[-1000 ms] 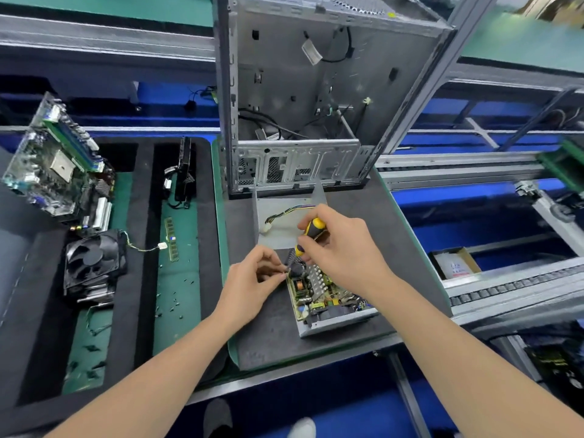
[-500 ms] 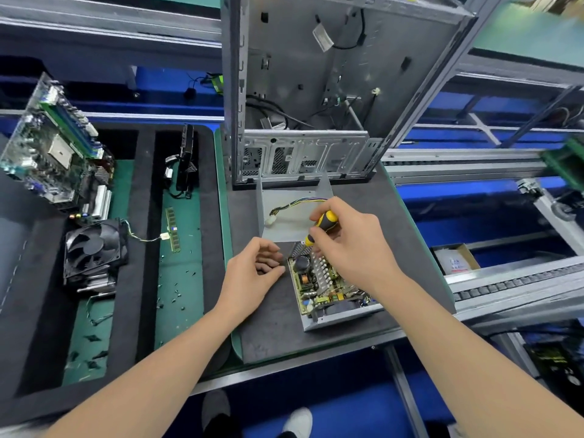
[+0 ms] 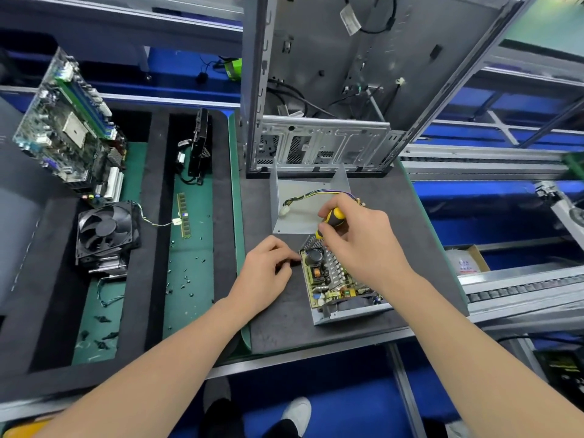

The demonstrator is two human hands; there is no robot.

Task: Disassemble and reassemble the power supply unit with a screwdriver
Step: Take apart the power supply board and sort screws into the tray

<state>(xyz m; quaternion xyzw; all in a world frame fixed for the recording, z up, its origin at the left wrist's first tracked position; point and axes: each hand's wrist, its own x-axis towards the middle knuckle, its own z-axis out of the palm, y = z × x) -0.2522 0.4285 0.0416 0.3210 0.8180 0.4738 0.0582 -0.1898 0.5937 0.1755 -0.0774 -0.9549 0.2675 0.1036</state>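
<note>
The right hand point(image 3: 360, 245) grips the yellow-and-black screwdriver point(image 3: 331, 220), which points down at the far corner of the open power supply unit point(image 3: 339, 281). The left hand point(image 3: 264, 271), curled, sits at the unit's left edge; whether it pinches anything I cannot tell. Likely a board screw is being worked; the next move calls for keeping the tip seated and square.

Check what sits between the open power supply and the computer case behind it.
Head view: the grey metal cover lies there, a wire bundle with white connector resting on it.
</note>
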